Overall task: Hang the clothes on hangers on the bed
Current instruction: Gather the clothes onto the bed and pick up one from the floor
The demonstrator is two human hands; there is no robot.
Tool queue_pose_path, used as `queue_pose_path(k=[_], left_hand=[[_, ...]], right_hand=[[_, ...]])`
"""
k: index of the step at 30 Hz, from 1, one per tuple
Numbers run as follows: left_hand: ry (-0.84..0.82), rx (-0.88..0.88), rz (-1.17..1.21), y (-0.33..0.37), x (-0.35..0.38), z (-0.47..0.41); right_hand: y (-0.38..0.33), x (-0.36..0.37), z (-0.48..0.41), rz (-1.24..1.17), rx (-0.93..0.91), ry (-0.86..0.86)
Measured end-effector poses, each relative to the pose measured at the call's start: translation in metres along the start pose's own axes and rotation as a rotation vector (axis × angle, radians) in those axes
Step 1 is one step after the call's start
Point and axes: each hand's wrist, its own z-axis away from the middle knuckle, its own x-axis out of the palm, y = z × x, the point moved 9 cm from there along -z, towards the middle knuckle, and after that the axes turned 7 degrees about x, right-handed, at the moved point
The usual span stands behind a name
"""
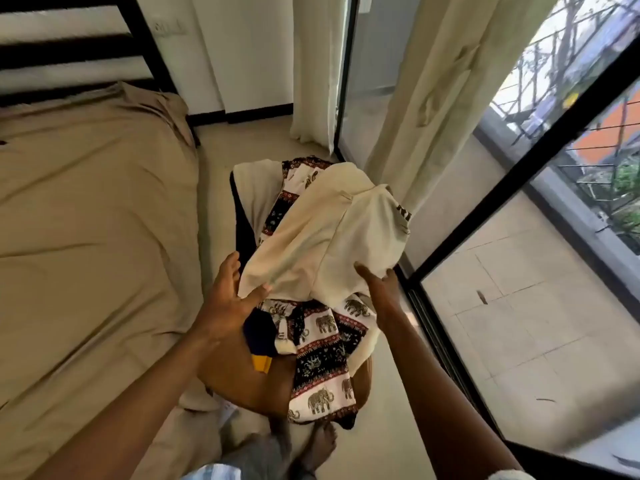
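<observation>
Matt cloths over a glossy wooden seat

The plain cream cloth garment (322,237), pinched by the left hand (225,299) and the right hand (381,289), looked matt, smooth and lightly creased. Just under the grip, the elephant-printed black, red and white cloth (322,358) looked thin and matt, beside a navy and yellow cloth piece (259,337). Beneath them the brown wooden seat (249,386) had a smooth, slightly glossy finish. Left of the grip the tan bedsheet (86,237) was matt and wrinkled. Right of it, the black-framed glass door (519,323) shone.

Cream curtains (433,98), black-framed glass doors (540,327)
</observation>
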Motion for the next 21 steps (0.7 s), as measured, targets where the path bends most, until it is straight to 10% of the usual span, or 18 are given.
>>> queue_pose_path(k=[14, 21], left_hand=[[0.308, -0.063, 0.114, -0.031, 0.016, -0.194], [0.475, -0.142, 0.3, -0.037, 0.037, -0.197]], right_hand=[[0.005, 0.021, -0.16, -0.314, 0.233, 0.104], [-0.017, 0.038, -0.127, -0.56, 0.201, 0.439]])
